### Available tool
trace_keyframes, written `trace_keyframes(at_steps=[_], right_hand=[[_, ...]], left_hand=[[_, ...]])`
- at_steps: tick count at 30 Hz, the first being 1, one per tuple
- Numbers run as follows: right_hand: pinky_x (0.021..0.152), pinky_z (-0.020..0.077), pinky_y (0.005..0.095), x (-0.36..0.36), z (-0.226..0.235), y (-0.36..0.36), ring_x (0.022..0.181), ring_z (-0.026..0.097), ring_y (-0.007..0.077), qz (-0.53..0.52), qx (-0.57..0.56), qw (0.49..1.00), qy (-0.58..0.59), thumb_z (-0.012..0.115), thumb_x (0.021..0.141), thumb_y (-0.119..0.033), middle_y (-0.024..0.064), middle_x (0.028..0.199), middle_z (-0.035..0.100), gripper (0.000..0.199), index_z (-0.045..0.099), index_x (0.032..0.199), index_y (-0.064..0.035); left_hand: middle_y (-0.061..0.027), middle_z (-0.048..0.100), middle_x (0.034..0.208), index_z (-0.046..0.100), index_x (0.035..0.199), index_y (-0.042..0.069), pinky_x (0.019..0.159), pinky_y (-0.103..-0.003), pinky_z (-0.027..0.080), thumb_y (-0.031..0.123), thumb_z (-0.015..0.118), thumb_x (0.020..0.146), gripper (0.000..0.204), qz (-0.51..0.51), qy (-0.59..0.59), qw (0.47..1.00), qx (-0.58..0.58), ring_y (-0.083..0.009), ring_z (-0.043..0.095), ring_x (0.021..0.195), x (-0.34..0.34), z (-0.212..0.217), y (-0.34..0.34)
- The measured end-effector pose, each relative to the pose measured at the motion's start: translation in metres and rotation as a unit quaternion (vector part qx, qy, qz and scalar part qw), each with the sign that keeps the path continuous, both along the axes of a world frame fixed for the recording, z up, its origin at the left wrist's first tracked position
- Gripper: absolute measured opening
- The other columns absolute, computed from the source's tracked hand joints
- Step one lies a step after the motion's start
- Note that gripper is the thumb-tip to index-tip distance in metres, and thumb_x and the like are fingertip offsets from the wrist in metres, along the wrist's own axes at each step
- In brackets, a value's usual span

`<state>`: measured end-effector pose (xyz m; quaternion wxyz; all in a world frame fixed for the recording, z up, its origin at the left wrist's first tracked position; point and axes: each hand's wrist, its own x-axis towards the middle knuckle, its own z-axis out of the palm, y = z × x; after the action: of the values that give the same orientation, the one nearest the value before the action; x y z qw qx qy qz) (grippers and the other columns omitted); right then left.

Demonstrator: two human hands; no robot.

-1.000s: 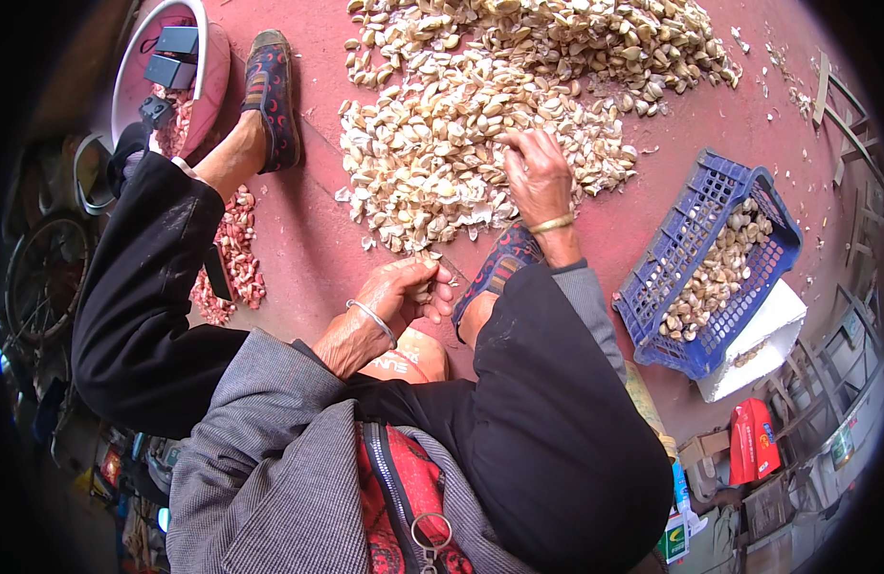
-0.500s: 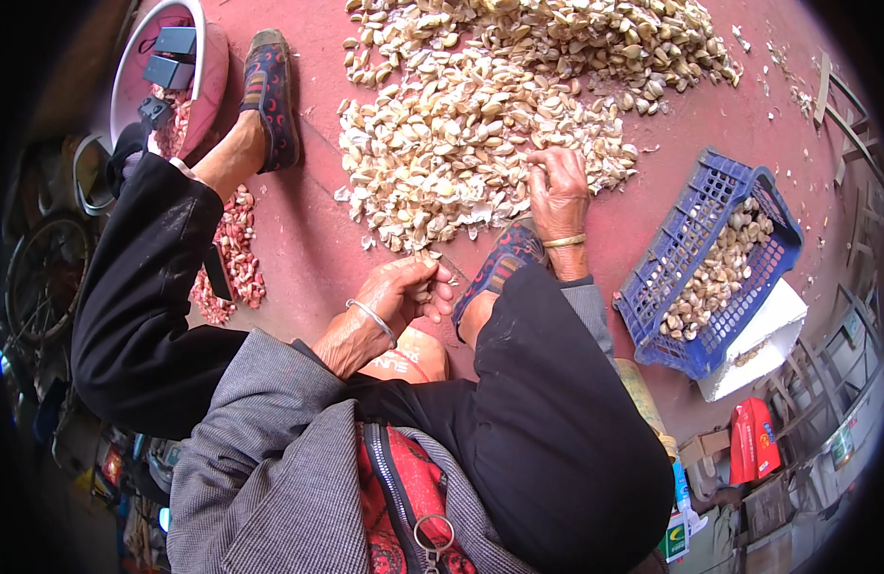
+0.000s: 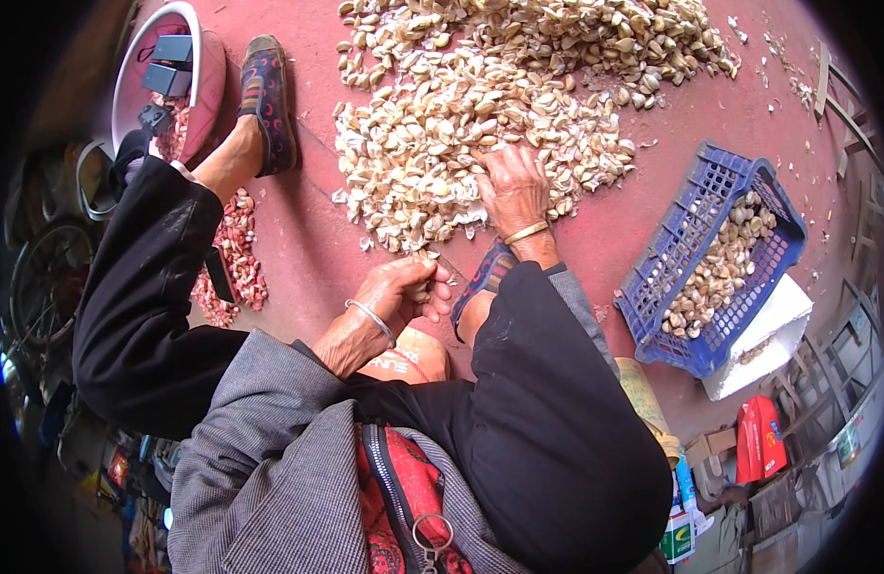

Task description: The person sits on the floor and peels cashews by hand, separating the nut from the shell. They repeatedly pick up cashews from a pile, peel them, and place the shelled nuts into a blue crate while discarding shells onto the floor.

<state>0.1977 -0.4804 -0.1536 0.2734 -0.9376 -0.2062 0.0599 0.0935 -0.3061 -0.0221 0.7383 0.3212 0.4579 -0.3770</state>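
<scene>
A broad heap of loose garlic cloves (image 3: 432,134) is spread over the red floor in front of me. My right hand (image 3: 517,191), with a yellow bangle at the wrist, rests on the near part of this heap, its fingers reaching out among the cloves. Closer to my body, my left hand (image 3: 396,298), wearing a silver bangle, is closed with its fingers curled. Pale garlic cloves (image 3: 427,256) show at its thumb and fingertips; how many it holds is hidden by the palm.
To the right, a blue plastic crate (image 3: 652,258) holds garlic bulbs (image 3: 715,273), beside a white foam box (image 3: 772,325). Reddish cloves (image 3: 241,249) lie near my left leg. A pink basin (image 3: 209,86) with dark boxes stands beyond my left foot.
My right hand has moved left along the heap, its fingers now lower among the cloves. My left hand has stayed in place, still closed.
</scene>
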Motion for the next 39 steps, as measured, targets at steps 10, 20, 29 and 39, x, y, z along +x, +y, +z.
trace_keyframes(at_steps=[10,20,29,39], right_hand=[[0.084,0.0415,0.0399,0.000,-0.002,0.000,0.092,0.055,0.0253,-0.013,0.028,0.999,0.020,0.069,0.080,-0.023,0.0054,0.090,0.059,0.018,0.068,0.094,-0.0121],[0.063,0.0476,0.0340,-0.007,0.032,-0.012,0.066,0.058,0.0206,-0.071,0.232,0.940,0.239,0.068,0.085,-0.016,0.0071,0.079,0.061,0.012,0.067,0.091,-0.0055],[0.064,0.0491,0.0290,-0.012,0.093,-0.013,0.072,0.062,0.0155,0.106,0.358,0.849,0.374,0.070,0.086,-0.016,0.0055,0.080,0.065,0.014,0.068,0.091,-0.0040],[0.066,0.0497,0.0317,-0.015,0.098,-0.008,0.073,0.064,0.0198,0.159,0.383,0.827,0.380,0.071,0.083,-0.017,0.0079,0.080,0.065,0.017,0.068,0.092,-0.0029]], left_hand=[[-0.0090,0.066,0.083,0.061,0.098,0.000,0.065,-0.028,0.052,0.025,0.051,0.098,0.027,-0.003,0.000,1.000,0.002,-0.0199,0.065,0.074,0.000,0.001,0.000],[-0.0105,0.064,0.083,0.059,0.099,-0.002,0.064,-0.028,0.052,0.021,0.046,0.100,0.026,0.003,-0.006,1.000,0.005,-0.0204,0.065,0.072,0.001,0.002,-0.001],[-0.0112,0.065,0.085,0.059,0.102,-0.002,0.066,-0.031,0.052,0.027,0.048,0.098,0.031,0.024,-0.012,1.000,-0.012,-0.0219,0.065,0.074,-0.001,-0.003,0.000],[-0.0138,0.065,0.089,0.056,0.109,-0.004,0.068,-0.033,0.053,0.030,0.051,0.097,0.036,0.032,-0.020,0.999,-0.017,-0.0246,0.065,0.076,-0.002,-0.005,0.003]])
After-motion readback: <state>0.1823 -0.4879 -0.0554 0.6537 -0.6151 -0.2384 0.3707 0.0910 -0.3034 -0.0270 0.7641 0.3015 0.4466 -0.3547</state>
